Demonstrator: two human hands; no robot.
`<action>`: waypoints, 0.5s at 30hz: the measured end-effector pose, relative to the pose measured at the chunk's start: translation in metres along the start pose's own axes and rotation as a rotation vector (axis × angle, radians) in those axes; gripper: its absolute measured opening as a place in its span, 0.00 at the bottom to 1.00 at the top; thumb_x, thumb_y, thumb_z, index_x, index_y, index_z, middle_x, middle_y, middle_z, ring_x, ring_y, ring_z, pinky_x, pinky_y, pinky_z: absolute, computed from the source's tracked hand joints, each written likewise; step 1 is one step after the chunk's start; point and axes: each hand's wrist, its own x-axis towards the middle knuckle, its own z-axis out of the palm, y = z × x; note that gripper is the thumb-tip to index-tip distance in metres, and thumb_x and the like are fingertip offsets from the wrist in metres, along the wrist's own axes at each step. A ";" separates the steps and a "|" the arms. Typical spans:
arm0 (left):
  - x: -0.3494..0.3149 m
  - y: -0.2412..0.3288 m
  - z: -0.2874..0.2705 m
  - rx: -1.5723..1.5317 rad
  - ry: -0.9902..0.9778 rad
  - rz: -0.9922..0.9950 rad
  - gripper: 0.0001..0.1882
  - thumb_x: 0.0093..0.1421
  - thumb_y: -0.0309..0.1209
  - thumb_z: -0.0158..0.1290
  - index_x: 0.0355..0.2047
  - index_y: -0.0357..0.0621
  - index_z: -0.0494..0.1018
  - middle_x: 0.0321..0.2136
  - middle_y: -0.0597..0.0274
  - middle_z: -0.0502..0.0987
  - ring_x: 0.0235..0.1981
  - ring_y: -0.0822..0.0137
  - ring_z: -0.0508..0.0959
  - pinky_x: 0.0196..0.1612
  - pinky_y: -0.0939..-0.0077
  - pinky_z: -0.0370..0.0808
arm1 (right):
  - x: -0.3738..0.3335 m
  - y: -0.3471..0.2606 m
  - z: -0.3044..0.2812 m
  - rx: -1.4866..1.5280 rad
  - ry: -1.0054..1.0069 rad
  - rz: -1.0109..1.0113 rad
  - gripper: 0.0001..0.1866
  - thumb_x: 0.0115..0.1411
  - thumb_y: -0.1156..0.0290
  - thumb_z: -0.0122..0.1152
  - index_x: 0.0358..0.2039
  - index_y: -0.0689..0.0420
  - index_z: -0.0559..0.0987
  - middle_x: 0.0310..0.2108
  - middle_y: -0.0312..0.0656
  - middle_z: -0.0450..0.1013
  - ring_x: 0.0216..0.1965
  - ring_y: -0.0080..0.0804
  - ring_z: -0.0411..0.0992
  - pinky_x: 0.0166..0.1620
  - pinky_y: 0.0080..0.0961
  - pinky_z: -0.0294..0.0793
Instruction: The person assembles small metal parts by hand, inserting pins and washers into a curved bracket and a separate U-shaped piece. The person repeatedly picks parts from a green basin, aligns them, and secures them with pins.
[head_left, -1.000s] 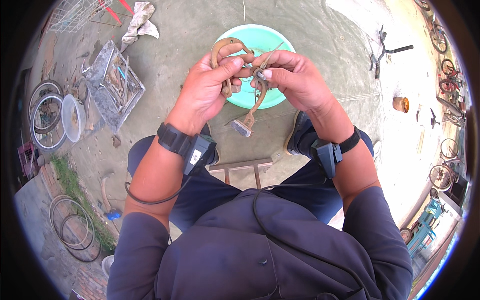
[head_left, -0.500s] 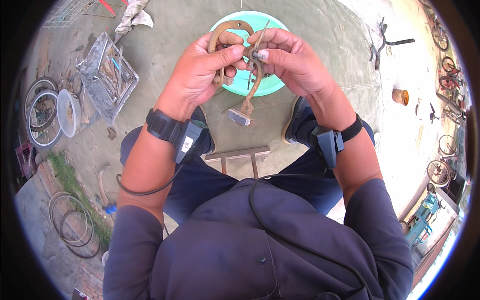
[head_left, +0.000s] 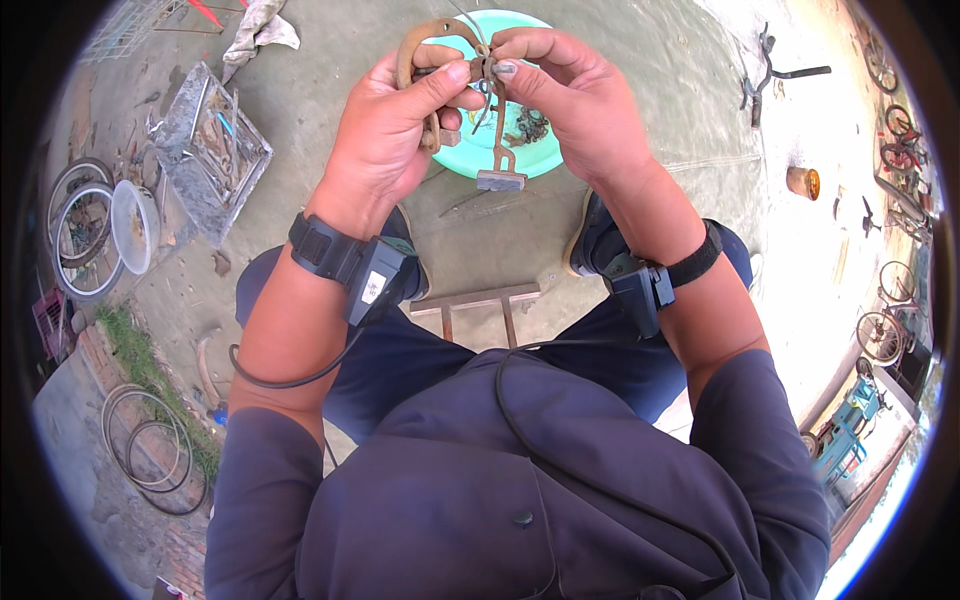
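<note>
A rusty bicycle caliper brake hangs between my hands above a mint-green basin (head_left: 552, 158). My left hand (head_left: 385, 125) is closed around its curved brake arm (head_left: 406, 58), which arches up past the fingers. With thumb and forefinger, my right hand (head_left: 580, 105) pinches the pivot end, where a small bolt (head_left: 503, 68) shows at the thumb tip. From that pivot the other brake arm (head_left: 499, 130) drops straight down to a grey brake pad (head_left: 500, 181). Thin spring wire (head_left: 483, 122) sticks out at the joint. Small dark metal parts (head_left: 531, 125) lie in the basin.
Between my feet stands a low wooden frame (head_left: 475, 298). On the left are a metal tray of tools (head_left: 215, 150), a whitish tub (head_left: 136, 228) and wheels (head_left: 62, 262). A bicycle handlebar (head_left: 768, 78) and a rusty can (head_left: 802, 184) lie right, with bicycles (head_left: 880, 338) beyond.
The brake has shifted slightly up and left with both hands. Its lower arm has swung from slanting to hanging nearly upright, uncovering the parts in the basin.
</note>
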 end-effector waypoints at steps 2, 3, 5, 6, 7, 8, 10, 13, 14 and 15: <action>0.000 -0.002 0.002 -0.013 0.031 0.005 0.10 0.62 0.30 0.61 0.42 0.42 0.76 0.34 0.64 0.81 0.32 0.74 0.82 0.32 0.83 0.71 | -0.002 0.001 0.004 -0.221 0.093 -0.095 0.06 0.60 0.75 0.66 0.39 0.56 0.84 0.44 0.38 0.75 0.47 0.28 0.74 0.48 0.26 0.76; -0.001 -0.003 0.003 -0.010 0.050 0.013 0.10 0.62 0.30 0.61 0.42 0.42 0.76 0.34 0.64 0.81 0.32 0.74 0.82 0.32 0.82 0.71 | -0.004 0.001 0.007 -0.262 0.128 -0.103 0.07 0.60 0.74 0.66 0.39 0.55 0.84 0.44 0.38 0.74 0.48 0.27 0.73 0.48 0.26 0.75; -0.002 -0.005 0.006 -0.019 0.093 0.006 0.10 0.62 0.29 0.61 0.42 0.42 0.76 0.34 0.64 0.81 0.32 0.74 0.81 0.31 0.82 0.72 | -0.008 0.001 0.013 -0.343 0.196 -0.121 0.08 0.60 0.73 0.66 0.40 0.54 0.85 0.44 0.38 0.74 0.48 0.27 0.72 0.49 0.26 0.74; -0.003 -0.006 0.007 -0.015 0.116 0.007 0.09 0.62 0.29 0.61 0.42 0.42 0.76 0.34 0.64 0.81 0.32 0.73 0.81 0.31 0.81 0.72 | -0.009 0.001 0.016 -0.407 0.202 -0.141 0.08 0.60 0.74 0.64 0.41 0.54 0.85 0.44 0.38 0.74 0.48 0.26 0.72 0.49 0.25 0.73; -0.002 -0.007 0.009 -0.022 0.142 -0.001 0.09 0.62 0.29 0.61 0.41 0.42 0.76 0.33 0.64 0.81 0.32 0.74 0.81 0.30 0.81 0.72 | -0.010 0.000 0.019 -0.472 0.209 -0.161 0.09 0.61 0.74 0.63 0.42 0.54 0.85 0.45 0.38 0.74 0.48 0.25 0.71 0.50 0.24 0.72; -0.002 -0.008 0.011 -0.022 0.169 -0.005 0.09 0.62 0.29 0.60 0.41 0.42 0.76 0.33 0.63 0.81 0.32 0.74 0.81 0.30 0.81 0.72 | -0.010 0.000 0.021 -0.537 0.216 -0.182 0.10 0.62 0.75 0.61 0.43 0.54 0.84 0.45 0.38 0.74 0.48 0.25 0.71 0.50 0.22 0.71; -0.002 -0.009 0.014 -0.027 0.218 -0.007 0.09 0.63 0.30 0.60 0.41 0.42 0.76 0.31 0.63 0.81 0.31 0.74 0.80 0.29 0.80 0.72 | -0.013 -0.004 0.023 -0.546 0.217 -0.130 0.11 0.61 0.73 0.63 0.44 0.54 0.84 0.43 0.37 0.74 0.46 0.25 0.71 0.49 0.23 0.72; 0.000 -0.011 0.017 -0.036 0.247 0.007 0.09 0.62 0.30 0.61 0.40 0.41 0.76 0.30 0.63 0.81 0.29 0.75 0.78 0.29 0.80 0.72 | -0.010 -0.006 0.023 -0.558 0.227 -0.092 0.13 0.58 0.70 0.67 0.44 0.54 0.84 0.42 0.38 0.75 0.43 0.27 0.73 0.46 0.25 0.73; 0.000 -0.011 0.017 -0.034 0.236 0.012 0.09 0.62 0.31 0.61 0.40 0.41 0.76 0.29 0.63 0.81 0.28 0.75 0.77 0.29 0.80 0.72 | -0.007 -0.006 0.023 -0.590 0.224 -0.128 0.14 0.56 0.68 0.68 0.44 0.54 0.85 0.40 0.39 0.75 0.40 0.30 0.74 0.44 0.27 0.74; 0.001 -0.012 0.017 -0.031 0.224 0.021 0.09 0.62 0.31 0.61 0.39 0.41 0.76 0.29 0.64 0.81 0.27 0.76 0.76 0.29 0.80 0.72 | -0.006 -0.006 0.022 -0.623 0.220 -0.163 0.15 0.54 0.66 0.70 0.43 0.53 0.85 0.38 0.40 0.75 0.37 0.33 0.75 0.41 0.29 0.75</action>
